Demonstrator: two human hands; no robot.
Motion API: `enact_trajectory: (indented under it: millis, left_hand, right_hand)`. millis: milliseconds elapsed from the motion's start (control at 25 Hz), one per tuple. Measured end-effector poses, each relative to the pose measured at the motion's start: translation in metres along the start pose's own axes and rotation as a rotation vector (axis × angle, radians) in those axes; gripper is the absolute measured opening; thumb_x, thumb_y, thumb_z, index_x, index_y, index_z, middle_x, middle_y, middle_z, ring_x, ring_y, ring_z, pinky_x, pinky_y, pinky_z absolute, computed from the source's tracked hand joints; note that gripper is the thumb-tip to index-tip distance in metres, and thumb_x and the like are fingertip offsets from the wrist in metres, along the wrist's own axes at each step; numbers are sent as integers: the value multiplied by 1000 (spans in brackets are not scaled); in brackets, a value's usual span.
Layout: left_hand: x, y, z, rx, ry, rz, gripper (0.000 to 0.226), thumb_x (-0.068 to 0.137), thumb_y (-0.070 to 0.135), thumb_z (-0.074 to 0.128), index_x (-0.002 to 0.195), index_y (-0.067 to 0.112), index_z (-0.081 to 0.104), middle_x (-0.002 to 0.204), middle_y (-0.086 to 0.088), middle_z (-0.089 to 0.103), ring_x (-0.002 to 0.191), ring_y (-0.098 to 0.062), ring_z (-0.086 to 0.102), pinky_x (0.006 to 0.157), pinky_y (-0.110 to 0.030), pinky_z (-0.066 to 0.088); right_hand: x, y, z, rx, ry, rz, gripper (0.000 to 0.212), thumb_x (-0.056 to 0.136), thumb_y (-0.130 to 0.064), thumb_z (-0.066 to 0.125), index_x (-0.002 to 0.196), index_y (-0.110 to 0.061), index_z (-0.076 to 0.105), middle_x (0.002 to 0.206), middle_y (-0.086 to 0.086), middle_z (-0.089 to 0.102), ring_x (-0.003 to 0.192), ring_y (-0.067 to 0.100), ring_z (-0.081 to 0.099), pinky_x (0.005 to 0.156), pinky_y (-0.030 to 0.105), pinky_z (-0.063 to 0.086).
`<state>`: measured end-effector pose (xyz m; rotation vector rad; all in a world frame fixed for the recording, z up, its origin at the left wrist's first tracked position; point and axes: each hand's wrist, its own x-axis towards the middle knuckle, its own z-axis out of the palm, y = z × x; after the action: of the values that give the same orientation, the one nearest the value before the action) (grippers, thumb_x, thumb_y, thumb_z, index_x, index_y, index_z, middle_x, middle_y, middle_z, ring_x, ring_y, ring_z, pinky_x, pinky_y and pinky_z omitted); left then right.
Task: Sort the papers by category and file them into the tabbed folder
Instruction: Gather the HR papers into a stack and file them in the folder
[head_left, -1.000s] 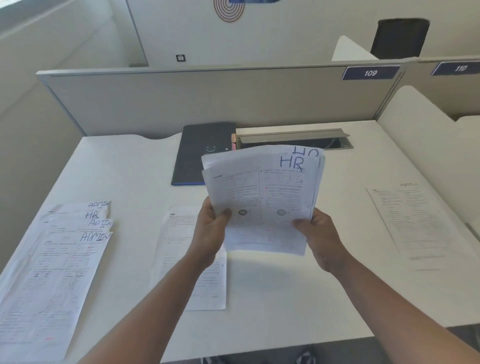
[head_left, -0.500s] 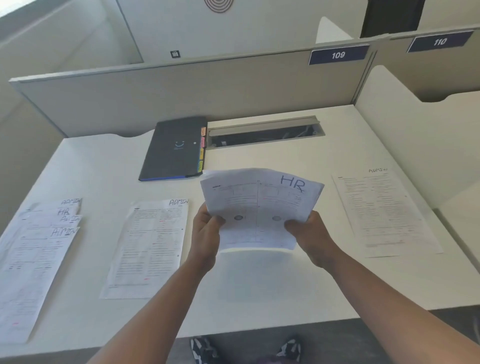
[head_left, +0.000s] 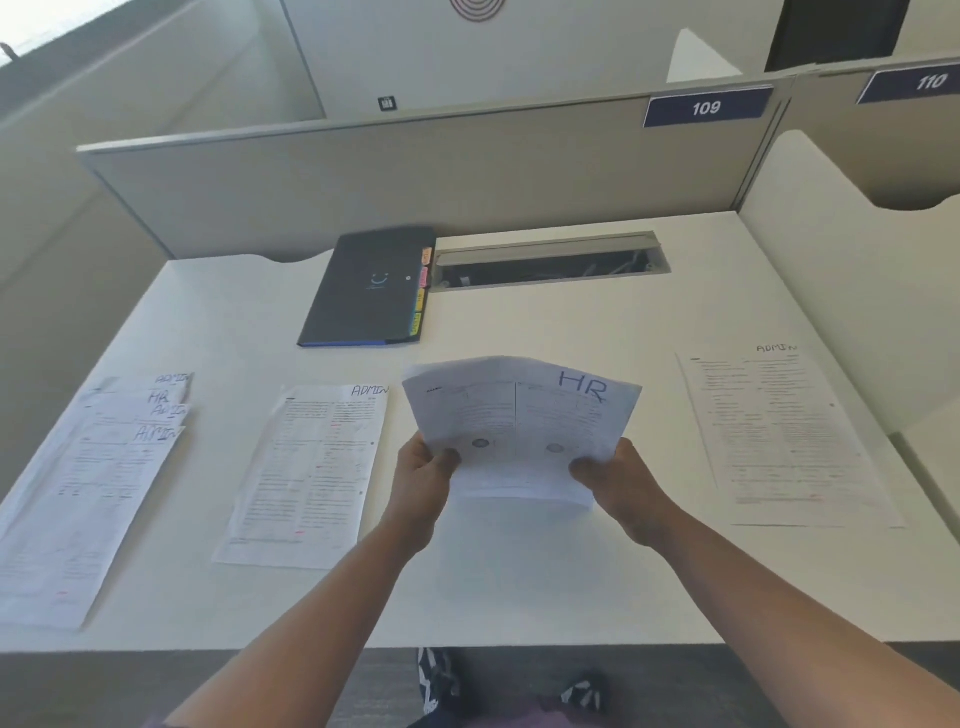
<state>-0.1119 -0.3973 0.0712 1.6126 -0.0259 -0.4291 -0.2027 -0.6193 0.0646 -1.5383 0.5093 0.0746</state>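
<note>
A thin sheaf of papers (head_left: 519, 431), its top sheet marked HR, is being held above the middle of the white desk (head_left: 519, 582), clear of the surface. It is being pinched along its lower edge from both sides: the left hand (head_left: 421, 483) is gripping the lower left corner with the thumb laid on the front, and the right hand (head_left: 618, 483) is gripping the lower right in the same way. The upper edge is bowing and fanning slightly, so the sheets are judged to be light, limp and slippery against one another; a hold low on both corners is likely to be keeping them squared, whereas a one-handed hold would probably let them droop or slide apart. How many sheets are being held cannot be told with certainty. The dark tabbed folder (head_left: 363, 291) is lying closed at the back of the desk, beside the cable trough (head_left: 550, 260), with coloured tabs (head_left: 422, 291) showing along its right edge; nothing is seen projecting from it, and its contents are hidden. A staggered pile (head_left: 93, 478) marked ADMIN and HR is lying at far left, a single ADMIN sheet (head_left: 311, 473) just left of the hands, and another ADMIN sheet (head_left: 779, 436) well apart at the right.
</note>
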Motion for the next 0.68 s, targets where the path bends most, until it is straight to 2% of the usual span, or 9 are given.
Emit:
enact_trajectory:
  millis: [80, 120, 200, 280, 320, 400, 520, 600, 680]
  left_hand:
    - [-4, -13, -3, 39, -24, -42, 42, 78, 2, 48, 107, 16, 75, 106, -4, 79, 108, -34, 69, 91, -38, 55]
    - [-4, -19, -5, 46, -18, -46, 41, 80, 3, 50, 108, 17, 75, 107, -4, 79, 109, -36, 69, 92, -40, 55]
    - [-7, -25, -8, 38, 9, -63, 39, 87, 0, 53, 113, 19, 74, 110, 0, 79, 110, -30, 70, 97, -42, 56]
    - [-9, -30, -11, 40, -6, -91, 38, 89, 5, 59, 119, 24, 72, 115, 5, 78, 114, -23, 70, 102, -42, 53]
    - [-10, -35, -12, 55, -23, -102, 37, 89, 9, 62, 121, 26, 71, 117, 6, 78, 116, -21, 69, 105, -42, 51]
    - [-12, -41, -15, 88, -33, -116, 31, 97, 12, 64, 123, 26, 70, 118, 9, 77, 117, -19, 69, 109, -44, 50]
    - [-13, -39, -25, 122, 18, -117, 25, 102, 14, 61, 124, 23, 70, 116, 8, 78, 114, -18, 71, 107, -46, 52]
    - [-13, -33, -36, 99, 51, -110, 23, 102, 15, 62, 123, 21, 70, 116, 4, 78, 112, -21, 72, 104, -49, 54]
    - [-11, -30, -51, 81, 85, -131, 22, 103, 14, 62, 122, 21, 69, 114, 1, 79, 110, -23, 74, 101, -51, 56]
  right_hand:
    - [1, 9, 2, -13, -24, 9, 40, 76, -8, 54, 105, -23, 78, 116, 19, 74, 111, 44, 67, 101, 61, 53]
    - [2, 12, 3, -8, -28, 13, 41, 80, -2, 54, 105, -24, 78, 116, 15, 76, 114, 42, 67, 103, 60, 52]
    - [3, 12, 5, 10, -39, 25, 47, 89, 11, 50, 105, -25, 77, 114, 8, 78, 112, 32, 70, 98, 47, 57]
    - [5, 14, 8, 1, -51, 43, 49, 91, 14, 48, 105, -25, 76, 110, 5, 79, 107, 28, 71, 89, 37, 58]
    - [6, 15, 8, 0, -53, 51, 48, 92, 13, 49, 105, -25, 75, 110, 6, 78, 107, 30, 70, 88, 40, 58]
    - [9, 18, 11, 11, -53, 56, 41, 93, 9, 53, 106, -24, 76, 113, 8, 78, 112, 33, 69, 99, 50, 55]
    - [16, 16, 17, 42, -82, 56, 23, 102, -9, 62, 118, -20, 74, 116, 0, 79, 112, 24, 73, 103, 47, 56]
    - [19, 9, 26, 45, -112, 54, 22, 105, -20, 62, 124, -19, 72, 115, -2, 79, 109, 22, 75, 101, 48, 58]
    - [24, 5, 39, 29, -126, 62, 21, 105, -23, 61, 122, -20, 73, 113, -1, 80, 106, 24, 76, 100, 50, 58]
